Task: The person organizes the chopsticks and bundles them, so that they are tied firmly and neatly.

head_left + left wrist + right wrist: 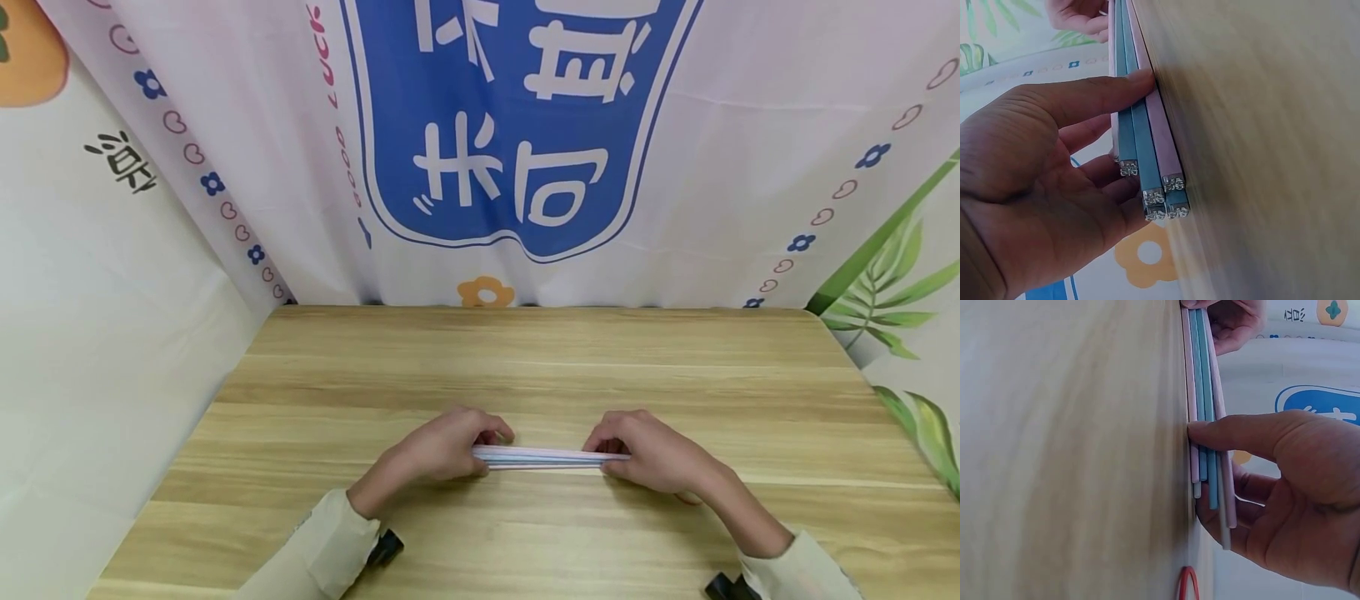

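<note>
A bundle of pink, blue and whitish chopsticks [540,457] lies sideways, low over the wooden table. At its left end my left hand [450,442] grips it between thumb and fingers. My right hand [652,450] holds the other end the same way. In the left wrist view the thick square ends [1154,196] carry silvery patterned caps and sit unevenly. The right wrist view shows the thinner rounded tips [1213,503], also staggered in length, with the thumb pressing across them. Whether the bundle touches the table is hard to tell.
A thin red loop [1189,584], perhaps a rubber band, lies on the table [525,358] near my right wrist, mostly hidden in the head view. A printed cloth [300,167] hangs behind the table's far edge, with white covering at the left.
</note>
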A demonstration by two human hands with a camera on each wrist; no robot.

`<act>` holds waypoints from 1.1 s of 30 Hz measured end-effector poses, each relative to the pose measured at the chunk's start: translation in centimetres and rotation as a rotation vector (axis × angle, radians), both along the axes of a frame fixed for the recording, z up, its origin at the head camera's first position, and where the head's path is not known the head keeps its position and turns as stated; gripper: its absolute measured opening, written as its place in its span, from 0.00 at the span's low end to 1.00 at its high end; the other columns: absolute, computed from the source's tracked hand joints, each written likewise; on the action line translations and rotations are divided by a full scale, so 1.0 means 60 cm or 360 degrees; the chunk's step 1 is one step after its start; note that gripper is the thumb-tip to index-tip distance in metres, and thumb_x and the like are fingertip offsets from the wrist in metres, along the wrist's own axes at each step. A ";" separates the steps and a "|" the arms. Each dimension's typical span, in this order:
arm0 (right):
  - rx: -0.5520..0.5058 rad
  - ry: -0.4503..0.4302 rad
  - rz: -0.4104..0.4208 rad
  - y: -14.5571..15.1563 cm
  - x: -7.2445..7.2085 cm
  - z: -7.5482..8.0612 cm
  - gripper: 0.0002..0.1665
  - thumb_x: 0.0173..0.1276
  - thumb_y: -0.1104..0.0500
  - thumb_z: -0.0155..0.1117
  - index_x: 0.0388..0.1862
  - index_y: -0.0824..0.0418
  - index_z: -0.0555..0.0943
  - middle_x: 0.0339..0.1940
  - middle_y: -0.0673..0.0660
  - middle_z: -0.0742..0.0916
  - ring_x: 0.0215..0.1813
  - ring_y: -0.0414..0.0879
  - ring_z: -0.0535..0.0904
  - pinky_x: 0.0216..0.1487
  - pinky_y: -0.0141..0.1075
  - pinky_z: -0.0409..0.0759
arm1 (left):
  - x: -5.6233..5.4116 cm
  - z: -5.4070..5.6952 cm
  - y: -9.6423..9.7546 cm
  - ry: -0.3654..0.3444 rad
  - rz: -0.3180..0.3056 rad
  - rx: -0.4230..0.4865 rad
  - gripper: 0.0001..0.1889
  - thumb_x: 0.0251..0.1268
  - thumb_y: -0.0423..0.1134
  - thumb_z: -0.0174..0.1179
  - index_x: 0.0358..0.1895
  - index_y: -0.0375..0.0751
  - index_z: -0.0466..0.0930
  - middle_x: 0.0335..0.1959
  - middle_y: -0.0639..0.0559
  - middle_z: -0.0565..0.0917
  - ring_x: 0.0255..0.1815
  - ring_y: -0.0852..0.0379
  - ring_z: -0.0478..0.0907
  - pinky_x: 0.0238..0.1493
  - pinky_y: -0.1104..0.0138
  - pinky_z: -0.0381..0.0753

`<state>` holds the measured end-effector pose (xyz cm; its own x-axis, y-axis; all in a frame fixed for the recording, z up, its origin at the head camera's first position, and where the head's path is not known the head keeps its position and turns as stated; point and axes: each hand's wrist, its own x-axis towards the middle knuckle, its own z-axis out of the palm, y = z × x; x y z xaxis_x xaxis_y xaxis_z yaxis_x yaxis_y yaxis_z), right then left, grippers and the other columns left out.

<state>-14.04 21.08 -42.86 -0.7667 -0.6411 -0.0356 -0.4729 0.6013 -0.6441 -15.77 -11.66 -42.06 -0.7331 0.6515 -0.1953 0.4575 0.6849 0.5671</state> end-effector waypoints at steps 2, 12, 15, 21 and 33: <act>-0.0011 -0.0028 -0.0004 -0.002 0.000 0.000 0.12 0.71 0.67 0.73 0.47 0.52 0.89 0.41 0.44 0.89 0.40 0.32 0.80 0.42 0.31 0.81 | 0.002 0.002 0.001 0.0010 0.0009 -0.0018 0.23 0.61 0.27 0.76 0.60 0.42 0.87 0.49 0.49 0.91 0.51 0.55 0.86 0.53 0.62 0.85; -0.0033 -0.0103 -0.0016 -0.005 -0.001 -0.002 0.14 0.69 0.70 0.72 0.48 0.54 0.88 0.38 0.44 0.89 0.40 0.32 0.80 0.42 0.31 0.82 | 0.005 0.004 0.004 -0.0025 0.0035 -0.0008 0.25 0.61 0.26 0.76 0.62 0.42 0.87 0.52 0.47 0.91 0.55 0.53 0.87 0.56 0.59 0.86; -0.0025 -0.0103 -0.0035 -0.006 -0.001 -0.001 0.14 0.68 0.69 0.72 0.49 0.55 0.88 0.38 0.44 0.89 0.40 0.33 0.80 0.43 0.32 0.82 | 0.006 0.004 0.005 -0.0038 0.0045 0.0010 0.25 0.61 0.26 0.76 0.62 0.42 0.87 0.53 0.46 0.91 0.57 0.51 0.87 0.57 0.57 0.86; -0.0026 -0.0128 -0.0055 -0.008 -0.001 0.000 0.16 0.66 0.69 0.74 0.51 0.56 0.88 0.40 0.47 0.90 0.43 0.36 0.83 0.45 0.33 0.84 | 0.008 0.006 0.006 -0.0030 0.0079 -0.0012 0.24 0.60 0.28 0.78 0.60 0.45 0.88 0.52 0.48 0.92 0.55 0.53 0.87 0.57 0.57 0.86; 0.0001 -0.0094 -0.0088 -0.013 0.003 0.002 0.17 0.64 0.69 0.75 0.50 0.55 0.88 0.38 0.44 0.90 0.41 0.34 0.83 0.44 0.32 0.83 | 0.009 0.004 0.006 0.0031 0.0058 -0.0074 0.26 0.59 0.30 0.78 0.62 0.46 0.87 0.53 0.52 0.92 0.53 0.58 0.86 0.54 0.64 0.84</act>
